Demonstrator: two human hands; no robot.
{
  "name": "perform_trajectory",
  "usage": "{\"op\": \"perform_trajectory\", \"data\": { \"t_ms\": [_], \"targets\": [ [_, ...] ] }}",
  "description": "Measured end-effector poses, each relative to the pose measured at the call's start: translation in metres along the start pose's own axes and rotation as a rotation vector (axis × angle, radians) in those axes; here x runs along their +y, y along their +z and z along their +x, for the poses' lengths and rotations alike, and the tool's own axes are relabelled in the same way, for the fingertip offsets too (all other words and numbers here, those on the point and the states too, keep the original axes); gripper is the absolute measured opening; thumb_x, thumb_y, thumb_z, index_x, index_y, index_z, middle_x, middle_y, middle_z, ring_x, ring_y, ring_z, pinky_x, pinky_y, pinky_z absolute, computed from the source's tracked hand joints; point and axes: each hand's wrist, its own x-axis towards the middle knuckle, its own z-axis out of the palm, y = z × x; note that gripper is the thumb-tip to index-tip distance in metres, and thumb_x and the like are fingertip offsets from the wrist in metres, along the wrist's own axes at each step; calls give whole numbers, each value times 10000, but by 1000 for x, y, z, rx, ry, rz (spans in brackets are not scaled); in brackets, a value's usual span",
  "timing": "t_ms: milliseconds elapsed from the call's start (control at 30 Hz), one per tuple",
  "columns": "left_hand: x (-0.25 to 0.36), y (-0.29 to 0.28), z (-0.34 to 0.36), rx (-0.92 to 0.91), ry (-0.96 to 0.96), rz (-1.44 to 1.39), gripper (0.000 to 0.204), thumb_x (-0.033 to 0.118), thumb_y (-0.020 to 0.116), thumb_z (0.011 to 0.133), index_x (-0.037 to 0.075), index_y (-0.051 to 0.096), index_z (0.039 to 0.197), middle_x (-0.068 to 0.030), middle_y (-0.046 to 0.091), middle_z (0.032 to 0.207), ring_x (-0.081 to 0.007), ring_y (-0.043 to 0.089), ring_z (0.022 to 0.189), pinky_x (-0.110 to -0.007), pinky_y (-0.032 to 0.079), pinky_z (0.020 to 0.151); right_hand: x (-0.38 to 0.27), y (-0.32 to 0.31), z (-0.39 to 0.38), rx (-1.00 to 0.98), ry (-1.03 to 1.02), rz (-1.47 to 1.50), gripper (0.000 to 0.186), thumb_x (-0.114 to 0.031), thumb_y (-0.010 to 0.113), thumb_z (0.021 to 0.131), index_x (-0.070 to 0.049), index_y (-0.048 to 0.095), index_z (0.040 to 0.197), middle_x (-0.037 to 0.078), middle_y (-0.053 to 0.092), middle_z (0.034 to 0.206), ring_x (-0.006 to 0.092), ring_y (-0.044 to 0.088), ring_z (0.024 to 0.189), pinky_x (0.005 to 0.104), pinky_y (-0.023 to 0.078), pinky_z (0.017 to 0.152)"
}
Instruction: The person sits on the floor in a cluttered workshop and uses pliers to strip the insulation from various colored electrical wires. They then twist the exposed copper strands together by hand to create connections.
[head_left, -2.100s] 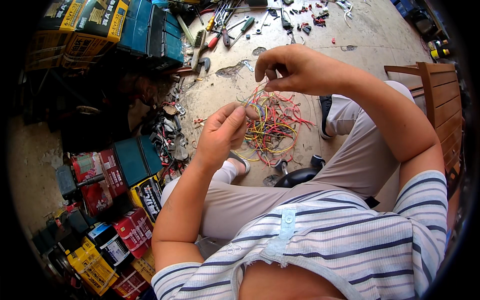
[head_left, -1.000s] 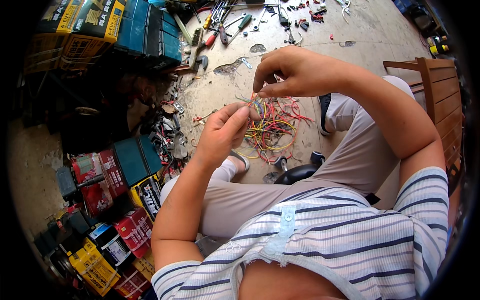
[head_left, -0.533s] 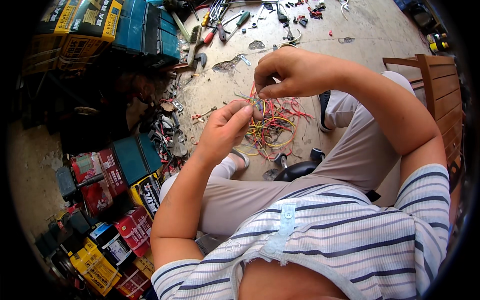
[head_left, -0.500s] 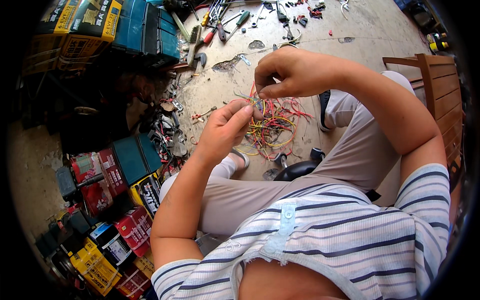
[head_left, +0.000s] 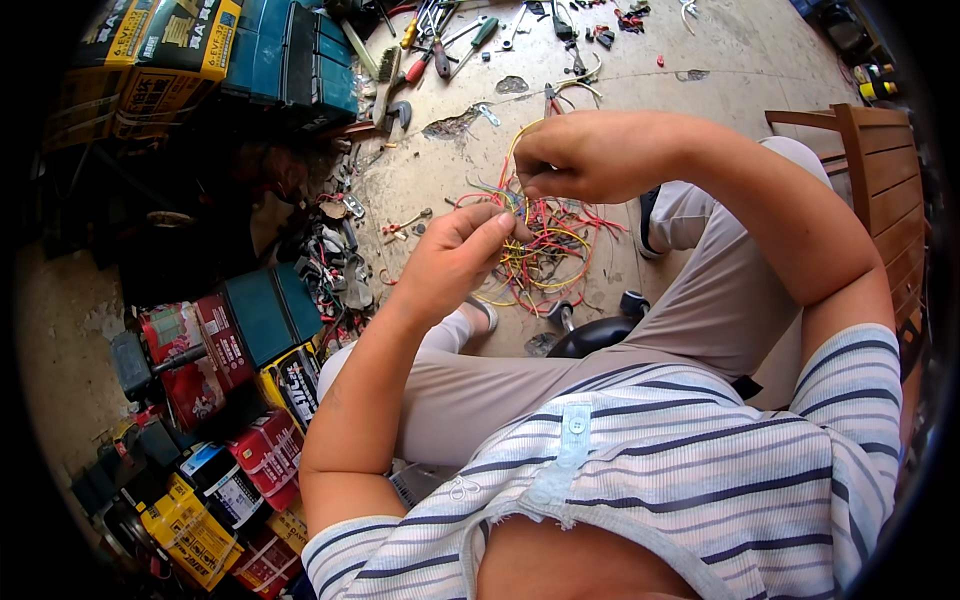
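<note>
My left hand [head_left: 460, 250] is closed in a pinch, thumb against forefinger, over a tangle of thin electrical wires [head_left: 560, 262] in red, yellow and other colours on the floor. Just above and to its right hangs my right hand [head_left: 570, 158], its fingers curled down and pressed together. A yellow wire [head_left: 521, 133] arcs out beside the right fingers, and thin strands run between the two hands. The fingers partly cover what they grip, but it appears to be wire. The hands are close together without touching.
Pliers [head_left: 552, 100], screwdrivers [head_left: 441, 58], a brush [head_left: 385, 80] and small parts lie on the far floor. Boxed batteries [head_left: 180, 70] and red and yellow boxes [head_left: 268, 455] stack up at left. A wooden chair [head_left: 880, 190] stands right; black-wheeled casters [head_left: 632, 305] sit below the wires.
My right hand has turned slightly, with its fingers curling further down. A yellow wire loop now shows beside it, and the pliers have come into sight. My left hand stays almost in place.
</note>
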Motion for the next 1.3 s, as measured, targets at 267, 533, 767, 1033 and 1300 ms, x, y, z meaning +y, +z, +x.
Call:
{"op": "perform_trajectory", "data": {
  "t_ms": [267, 533, 767, 1033, 1300],
  "targets": [
    [-5, 3, 4, 100, -25, 90, 252, 227, 488, 955, 16, 626, 963, 95, 371, 588, -8, 286, 475, -190, 207, 430, 0, 5, 0, 49, -10, -11, 164, -150, 533, 898, 12, 535, 924, 161, 580, 839, 320, 562, 765, 391, 454, 705],
    [-4, -3, 3, 97, -50, -302, 246, 222, 491, 955, 34, 580, 1086, 86, 348, 571, -11, 261, 427, -185, 175, 389, 2, 2, 5, 67, 83, 112, 215, -157, 576, 878, 31, 586, 982, 158, 630, 829, 257, 590, 745, 356, 468, 693],
    [1, -1, 4, 230, -13, -438, 227, 231, 487, 964, 63, 569, 1092, 74, 296, 539, -14, 214, 401, -186, 150, 349, 2, 0, 9, 30, 125, 141, 223, -168, 580, 886, 32, 616, 977, 140, 643, 816, 222, 569, 695, 340, 467, 667],
    [-5, -4, 5, 280, 33, -445, 148, 216, 526, 950, 90, 577, 1009, 77, 312, 540, -14, 221, 395, -186, 149, 345, -6, -1, 11, 50, 223, 312, 279, -230, 492, 955, 6, 640, 974, 71, 621, 775, 157, 519, 674, 310, 445, 632],
    [-12, -10, 7, 262, 96, -637, 146, 250, 524, 954, 128, 537, 1034, 49, 421, 657, -27, 285, 453, -172, 197, 378, -8, 5, 20, 67, 78, 167, 263, -232, 482, 954, -22, 639, 971, 94, 589, 713, 157, 473, 628, 308, 419, 596]
  ]
}}
